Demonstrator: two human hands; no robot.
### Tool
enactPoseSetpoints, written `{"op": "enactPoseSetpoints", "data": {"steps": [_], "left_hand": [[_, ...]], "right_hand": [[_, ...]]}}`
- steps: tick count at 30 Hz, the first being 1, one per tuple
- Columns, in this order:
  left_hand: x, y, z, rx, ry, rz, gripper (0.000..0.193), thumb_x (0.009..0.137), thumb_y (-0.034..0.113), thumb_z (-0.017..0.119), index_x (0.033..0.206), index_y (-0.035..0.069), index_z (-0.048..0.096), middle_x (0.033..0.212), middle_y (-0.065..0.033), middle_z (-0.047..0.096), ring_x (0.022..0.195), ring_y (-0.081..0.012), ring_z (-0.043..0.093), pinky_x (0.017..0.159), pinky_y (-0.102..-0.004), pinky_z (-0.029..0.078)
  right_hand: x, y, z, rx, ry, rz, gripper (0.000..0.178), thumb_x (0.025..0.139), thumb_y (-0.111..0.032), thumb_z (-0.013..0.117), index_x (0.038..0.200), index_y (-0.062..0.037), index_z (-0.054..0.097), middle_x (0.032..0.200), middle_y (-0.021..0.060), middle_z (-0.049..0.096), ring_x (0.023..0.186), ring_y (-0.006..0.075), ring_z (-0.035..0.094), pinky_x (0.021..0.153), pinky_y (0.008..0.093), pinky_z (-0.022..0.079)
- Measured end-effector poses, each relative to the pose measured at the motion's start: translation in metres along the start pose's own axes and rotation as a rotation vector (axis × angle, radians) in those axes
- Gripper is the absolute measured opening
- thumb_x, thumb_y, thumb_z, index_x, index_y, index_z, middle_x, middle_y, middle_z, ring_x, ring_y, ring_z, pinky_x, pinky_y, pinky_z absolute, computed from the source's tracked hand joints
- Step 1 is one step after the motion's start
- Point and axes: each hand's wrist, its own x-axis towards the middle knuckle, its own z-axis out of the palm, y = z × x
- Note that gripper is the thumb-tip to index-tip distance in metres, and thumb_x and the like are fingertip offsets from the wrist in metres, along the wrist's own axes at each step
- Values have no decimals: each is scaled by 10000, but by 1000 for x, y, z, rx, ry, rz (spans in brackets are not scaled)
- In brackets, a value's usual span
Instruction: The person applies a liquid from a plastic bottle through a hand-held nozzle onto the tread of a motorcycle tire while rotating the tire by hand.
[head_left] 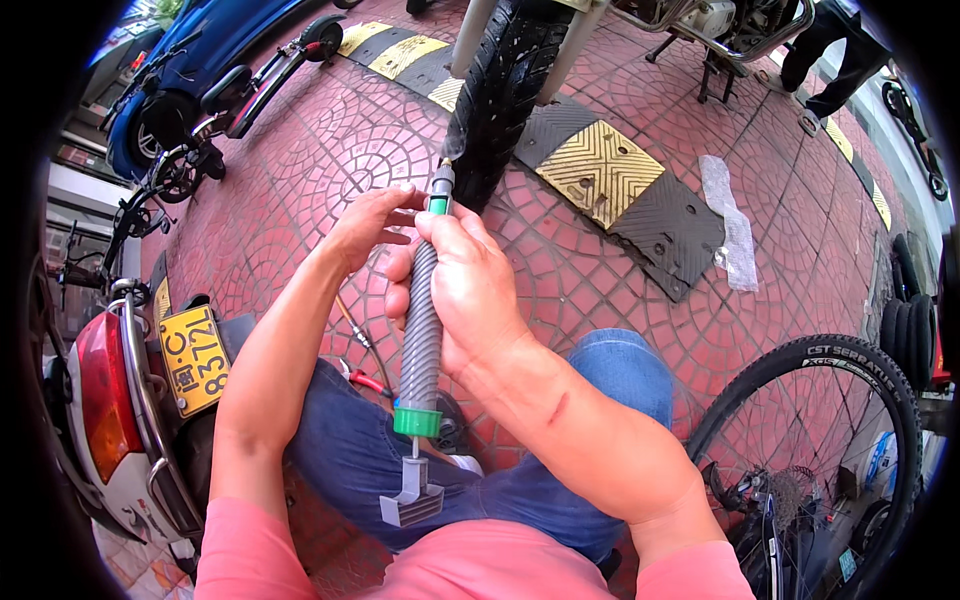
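In my right hand (455, 280) is a grey ribbed hand pump (422, 310), shaped like a big syringe, with the fingers wrapped round its upper barrel. A green collar (417, 421) and a grey plunger handle (412, 497) are at its near end, over my lap. Its narrow brass-coloured tip (447, 162) points away from me, close to a black motorcycle tyre (495, 90); whether they touch I cannot tell. My left hand (370, 228) is beside the pump's neck, fingers stretched and apart, fingertips close to or touching it.
A black and yellow speed bump (600, 175) crosses the red paving, with bubble wrap (731, 225) beside it. A bicycle wheel (895, 385) stands at right, a scooter's tail (110, 400) at left. A red-handled tool (370, 382) lies below my forearms. Someone's legs (835, 60) show far right.
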Motion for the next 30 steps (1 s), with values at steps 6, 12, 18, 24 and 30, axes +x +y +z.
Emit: {"op": "enactPoseSetpoints", "data": {"steps": [6,12,18,24,30], "left_hand": [[5,1,5,78,-60,162,405,1045,324,608,1254,-14,686,1189,-128,718,1097,-215,669,972,-355,530],[14,0,-1,133,-87,228,502,1007,368,688,1357,10,646,1259,-114,694,1133,-201,652,1014,-358,512],[39,-24,-10,63,-96,207,639,986,479,710,1431,30,615,1305,-102,678,1112,-206,645,931,-360,524],[56,-27,-8,-104,-185,311,663,1021,557,623,1468,68,607,1354,-43,661,1245,-179,575,1067,-385,442],[49,0,19,-57,-227,406,760,979,559,684,1486,8,554,1404,-70,631,1304,-165,529,1151,-346,367]], "right_hand": [[-2,-23,33,76,-51,-164,283,1069,-251,513,1298,-99,444,757,108,661,466,193,600,419,350,499],[-27,-39,32,3,-84,-206,274,1087,-248,513,1302,-82,477,731,104,679,487,191,618,398,334,498],[-9,-7,-9,-71,50,-74,393,1075,-242,534,1422,-98,420,733,93,649,472,187,601,391,331,475],[-4,42,-60,-264,184,102,471,1062,-269,550,1466,-106,373,731,104,641,446,193,586,381,348,465],[-11,58,-88,-318,251,232,492,1075,-362,552,1454,-98,381,739,106,643,445,200,598,389,344,462]]}}
